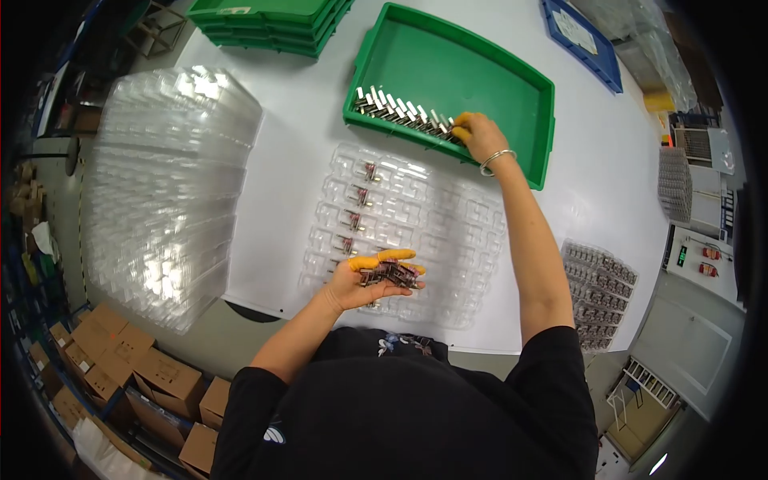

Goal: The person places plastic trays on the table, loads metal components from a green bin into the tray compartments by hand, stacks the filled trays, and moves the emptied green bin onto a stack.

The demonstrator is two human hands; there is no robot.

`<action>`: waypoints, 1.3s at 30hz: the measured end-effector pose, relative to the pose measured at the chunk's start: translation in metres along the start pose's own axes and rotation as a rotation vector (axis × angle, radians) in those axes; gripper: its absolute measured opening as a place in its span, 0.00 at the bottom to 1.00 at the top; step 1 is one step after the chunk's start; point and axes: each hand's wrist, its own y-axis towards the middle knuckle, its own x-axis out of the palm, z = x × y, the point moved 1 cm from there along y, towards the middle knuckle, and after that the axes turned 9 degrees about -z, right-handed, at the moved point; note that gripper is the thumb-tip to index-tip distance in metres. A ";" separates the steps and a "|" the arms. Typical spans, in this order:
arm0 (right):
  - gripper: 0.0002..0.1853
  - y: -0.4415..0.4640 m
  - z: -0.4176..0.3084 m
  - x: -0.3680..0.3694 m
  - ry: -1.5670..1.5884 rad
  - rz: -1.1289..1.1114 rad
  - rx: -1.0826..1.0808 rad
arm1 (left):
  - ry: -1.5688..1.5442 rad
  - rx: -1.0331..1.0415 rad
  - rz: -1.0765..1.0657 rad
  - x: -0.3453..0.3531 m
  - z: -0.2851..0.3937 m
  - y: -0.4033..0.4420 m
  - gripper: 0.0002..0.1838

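My left hand (372, 276), with yellow covers on some fingers, holds several small metal parts (394, 274) in its palm above the near side of a clear plastic tray (456, 232). A column of similar small parts (354, 220) sits in the tray's left pockets. Inside the green bin (468, 60), my right hand (478, 134) has its yellow-covered fingertips pressed together at the right end of a row of metal parts (404, 110). Whatever lies between those fingertips is too small to make out.
Tall stacks of clear trays (168, 192) stand on the left. Stacked green bins (272, 24) are at the back left, a blue tray (582, 40) at the back right. Filled trays (596, 296) lie at the right edge. Cardboard boxes (168, 376) are below left.
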 end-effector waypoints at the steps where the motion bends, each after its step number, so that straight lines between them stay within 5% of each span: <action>1: 0.07 -0.001 0.001 0.001 0.046 -0.060 0.029 | -0.025 -0.020 0.013 -0.002 -0.005 -0.010 0.30; 3: 0.05 -0.002 0.015 0.008 0.021 0.253 -0.139 | -0.008 -0.019 0.057 -0.008 -0.014 -0.025 0.30; 6: 0.07 -0.051 -0.020 -0.005 0.125 0.391 -0.216 | 0.056 -0.042 0.150 -0.019 -0.025 -0.040 0.30; 8: 0.05 -0.082 -0.034 0.009 0.136 0.226 -0.427 | 0.022 -0.032 0.166 -0.021 -0.029 -0.047 0.30; 11: 0.05 -0.130 -0.058 0.063 -0.243 0.072 -0.348 | -0.066 -0.014 0.184 -0.024 -0.030 -0.047 0.30; 14: 0.04 -0.147 -0.054 0.112 -0.278 0.137 -0.421 | -0.065 0.015 0.194 -0.023 -0.027 -0.047 0.30; 16: 0.11 -0.150 -0.055 0.128 -0.390 0.065 -0.360 | -0.069 0.033 0.213 -0.022 -0.027 -0.051 0.30; 26: 0.29 -0.117 -0.055 0.121 -0.387 0.099 -0.348 | -0.006 0.053 0.195 -0.024 -0.034 -0.061 0.29; 32: 0.30 -0.107 -0.049 0.113 -0.210 -0.119 -0.250 | -0.051 0.033 0.197 -0.027 -0.038 -0.059 0.29; 39: 0.31 -0.082 -0.042 0.107 -0.162 0.088 -0.413 | -0.049 0.050 0.211 -0.021 -0.035 -0.050 0.30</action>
